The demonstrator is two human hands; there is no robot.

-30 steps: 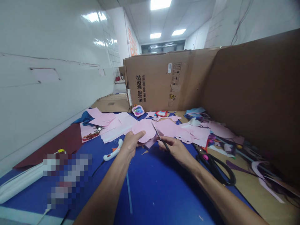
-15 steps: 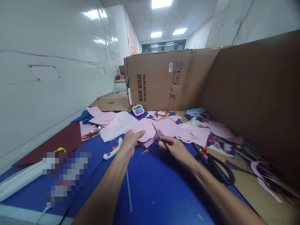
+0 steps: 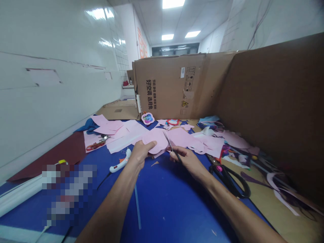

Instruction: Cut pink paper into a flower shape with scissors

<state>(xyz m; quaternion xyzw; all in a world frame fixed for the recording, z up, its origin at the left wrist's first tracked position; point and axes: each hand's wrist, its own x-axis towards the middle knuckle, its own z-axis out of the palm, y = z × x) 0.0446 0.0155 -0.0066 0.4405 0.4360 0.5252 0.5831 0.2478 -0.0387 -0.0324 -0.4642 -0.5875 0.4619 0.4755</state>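
Note:
Between thumb and fingers, my left hand [image 3: 141, 152] grips a pink felt piece [image 3: 156, 139] with a rounded, scalloped outline. My right hand [image 3: 182, 156] is closed on a small pair of scissors [image 3: 172, 147] with dark handles. Their blades point up and away, at the right edge of the pink piece. Whether the blades bite into the felt, I cannot tell. More pink felt [image 3: 181, 136] lies just behind the scissors. A white glue gun [image 3: 122, 163] rests on the blue table left of my left hand.
Large black-handled shears [image 3: 234, 184] lie to the right of my right arm. Cardboard walls [image 3: 174, 87] stand behind and on the right. Orange-handled scissors [image 3: 96, 145] sit on pink felt at left. A flower-shaped pink piece [image 3: 147, 118] with a coloured centre is at the back.
The whole view has shifted slightly, so things sit a little further left. Both hands keep their hold, and the scissors and pink felt piece stay nearly in place.

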